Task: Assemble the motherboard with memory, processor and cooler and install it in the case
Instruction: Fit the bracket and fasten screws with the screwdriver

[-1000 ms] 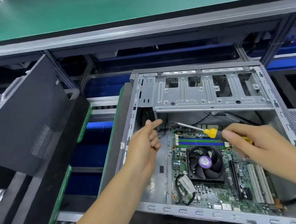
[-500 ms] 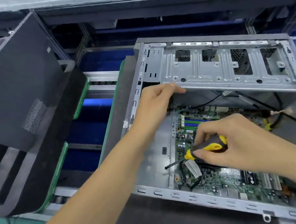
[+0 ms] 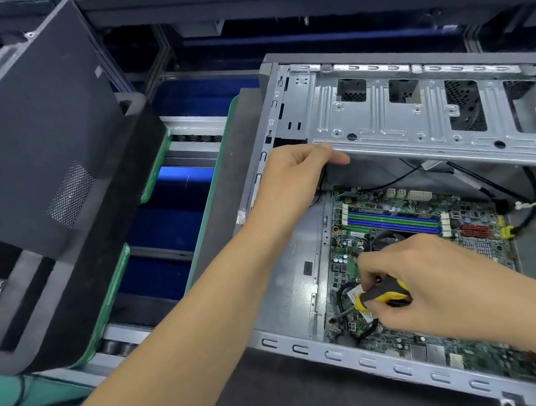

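An open grey metal computer case [image 3: 305, 286] lies on its side, with the green motherboard [image 3: 469, 237] lying flat inside it. Blue and green memory slots [image 3: 395, 220] run across the board's far part. My right hand [image 3: 441, 285] grips a yellow-and-black screwdriver [image 3: 381, 295], and its tip touches a screw at the board's near left corner [image 3: 331, 321]. That hand hides most of the cooler. My left hand [image 3: 293, 172] holds the lower edge of the case's drive bay bracket [image 3: 419, 121], fingers curled over it.
A black case side panel [image 3: 29, 132] leans on black foam blocks at the left. Blue bins [image 3: 160, 223] sit under the conveyor rails between them and the case. Black cables and a yellow connector [image 3: 507, 232] lie at the board's right edge.
My right hand swung the screwdriver from the board's far edge down to its near left corner. My left hand moved up onto the drive bay bracket. The camera tilted downward.
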